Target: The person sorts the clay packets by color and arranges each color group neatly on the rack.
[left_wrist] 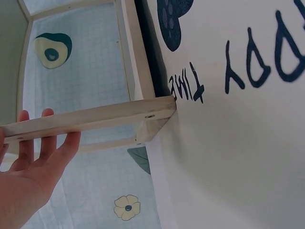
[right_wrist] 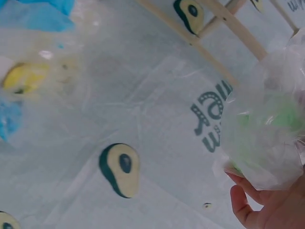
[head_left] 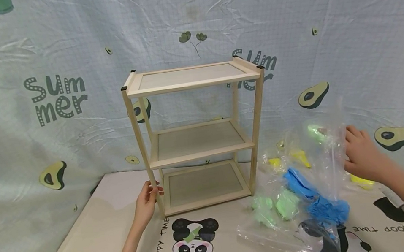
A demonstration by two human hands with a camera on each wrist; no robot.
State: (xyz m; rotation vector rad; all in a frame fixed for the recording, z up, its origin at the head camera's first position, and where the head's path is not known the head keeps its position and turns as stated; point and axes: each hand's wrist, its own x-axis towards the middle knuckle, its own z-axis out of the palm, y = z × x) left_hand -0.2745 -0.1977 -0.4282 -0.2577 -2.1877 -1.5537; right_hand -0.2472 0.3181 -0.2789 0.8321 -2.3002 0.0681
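A three-tier wooden shelf (head_left: pixel 193 85) with dark corner caps stands upright in the middle of the head view. My left hand (head_left: pixel 146 203) holds its front left post low down; in the left wrist view, fingers lie on both sides of that post (left_wrist: pixel 105 117). At the right, my right hand (head_left: pixel 364 155) grips a clear plastic bag (head_left: pixel 336 146), raised above other bags. Something light green shows through the plastic (right_wrist: pixel 267 138) in the right wrist view, where part of the hand is out of frame.
Below the raised bag lie clear bags with crumpled blue pieces (head_left: pixel 328 211), pale green pieces (head_left: pixel 288 204) and yellow pieces (head_left: pixel 300 158). They spread over a cream panda-print cover (head_left: pixel 130 224), right of the shelf. A printed curtain (head_left: pixel 172 15) hangs behind.
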